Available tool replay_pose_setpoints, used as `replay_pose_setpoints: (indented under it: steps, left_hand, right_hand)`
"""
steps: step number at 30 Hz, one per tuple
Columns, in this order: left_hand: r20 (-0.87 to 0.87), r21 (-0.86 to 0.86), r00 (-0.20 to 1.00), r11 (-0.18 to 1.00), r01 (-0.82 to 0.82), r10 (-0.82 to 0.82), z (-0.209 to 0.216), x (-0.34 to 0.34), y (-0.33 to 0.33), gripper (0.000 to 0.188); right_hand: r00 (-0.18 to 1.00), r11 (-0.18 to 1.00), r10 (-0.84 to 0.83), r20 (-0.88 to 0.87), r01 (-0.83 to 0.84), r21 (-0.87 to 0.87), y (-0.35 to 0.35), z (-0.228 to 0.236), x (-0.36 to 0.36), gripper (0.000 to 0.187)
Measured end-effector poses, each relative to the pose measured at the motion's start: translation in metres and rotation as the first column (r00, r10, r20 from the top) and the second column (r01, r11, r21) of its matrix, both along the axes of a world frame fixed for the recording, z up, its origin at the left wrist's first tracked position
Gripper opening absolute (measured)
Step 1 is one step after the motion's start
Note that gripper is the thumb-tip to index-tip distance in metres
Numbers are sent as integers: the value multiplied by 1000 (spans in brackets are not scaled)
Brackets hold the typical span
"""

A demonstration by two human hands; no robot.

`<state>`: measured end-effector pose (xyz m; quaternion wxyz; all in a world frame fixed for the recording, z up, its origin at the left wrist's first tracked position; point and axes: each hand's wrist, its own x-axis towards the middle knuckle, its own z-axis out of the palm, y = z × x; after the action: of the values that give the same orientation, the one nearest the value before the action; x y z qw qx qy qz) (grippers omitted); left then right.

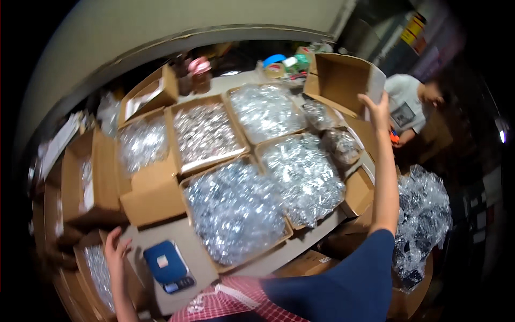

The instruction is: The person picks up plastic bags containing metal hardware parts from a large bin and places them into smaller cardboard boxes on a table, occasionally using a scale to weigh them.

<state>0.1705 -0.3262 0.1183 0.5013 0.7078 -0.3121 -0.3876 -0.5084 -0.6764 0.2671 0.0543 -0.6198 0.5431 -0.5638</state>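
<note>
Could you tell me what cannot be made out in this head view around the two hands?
- Right hand on the open empty cardboard box: fingertips hidden behind the flap, so the grip is unclear.
- Left hand by the blue digital scale: motion-blurred; whether it presses the cardboard flap is unclear.
- Clear plastic bags of small shiny parts: contents too small and glare-washed.
- Another person: hands hidden behind the box.

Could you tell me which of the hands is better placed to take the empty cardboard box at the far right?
The right hand: it already touches the empty cardboard box, while the left hand rests low beside the blue scale.
</note>
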Motion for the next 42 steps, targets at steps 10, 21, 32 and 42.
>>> replay_pose_setpoints:
  steps: [10,21,32,42]
  left_hand:
    - [-46,-350,932,880,321,-359,59,-24,43,68]
    - [169,50,941,957,287,-291,-121,53,113,74]
    - [612,-515,723,855,58,320,50,486,48,30]
    - [423,852,529,522,46,-736,-113,726,23,37]
  right_hand:
    - [544,423,390,743,-823,380,259,-89,338,53]
    - [761,213,336,555,-635,742,317,-235,454,51]
    - [975,907,215,63,-223,358,298,-204,337,32]
    - [913,952,-288,-287,306,19,277,-291,342,40]
